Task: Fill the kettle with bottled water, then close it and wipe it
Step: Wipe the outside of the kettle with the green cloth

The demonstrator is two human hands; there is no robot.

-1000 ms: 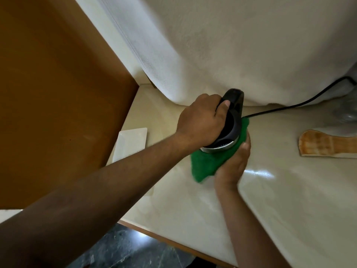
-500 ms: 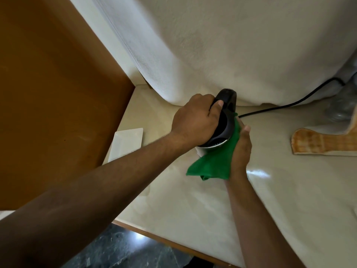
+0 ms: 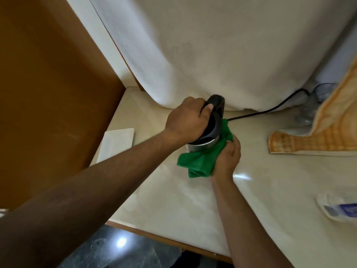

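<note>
kettle [image 3: 209, 132] upright on pale counter [image 3: 173, 200], near back wall, lid shut. left hand [image 3: 186, 120] wrapped around black handle [image 3: 216, 105], thumb on top. right hand [image 3: 228, 155] clutching green cloth [image 3: 199, 161], pressed against steel side. black cord [image 3: 270, 110] trailing right. white tray [image 3: 116, 144] to left; orange checked towel [image 3: 318, 140] well to right; water bottle [image 3: 340, 208] lying at right edge, blurred.

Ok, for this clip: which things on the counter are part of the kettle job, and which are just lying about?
Part of the job:
kettle, gripped at the handle by the left hand
green cloth, pressed to the kettle's side by the right hand
power cord
plastic bottle at the right edge

Lying about:
white tray
orange checked towel
clear glass
</note>
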